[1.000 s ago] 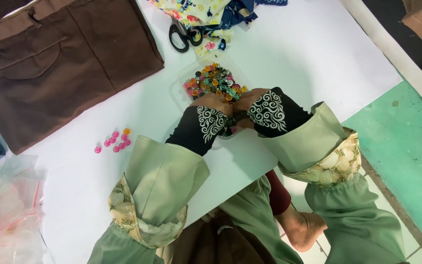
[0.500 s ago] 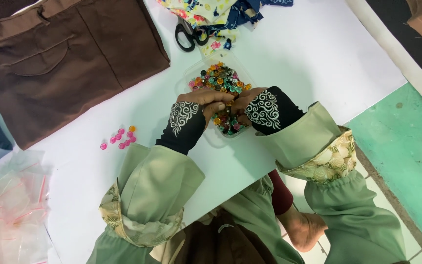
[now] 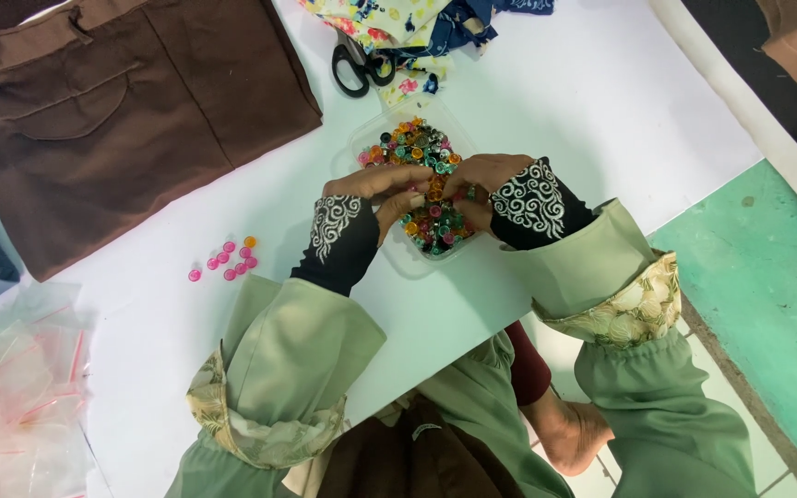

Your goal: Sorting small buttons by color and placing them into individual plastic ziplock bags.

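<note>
Both my hands are over the clear plastic tray (image 3: 373, 140) of coloured buttons (image 3: 422, 152) in the middle of the white table (image 3: 601, 120). My left hand (image 3: 375, 189) lies across the near side of the tray, fingers curled down into the buttons; my right hand (image 3: 477, 184) meets it from the other side, fingertips pinched together in the pile. I think each hand nips a button or two, but they are too small to be sure. A few pink buttons (image 3: 228, 258) lie loose on the table to my left, well apart from the tray. Black scissors (image 3: 357, 65) rest just beyond the tray, beside patterned cloth (image 3: 398, 18). Brown trousers (image 3: 131, 111) are spread at the far left, and clear plastic bags (image 3: 11, 387) sit near the left edge.
</note>
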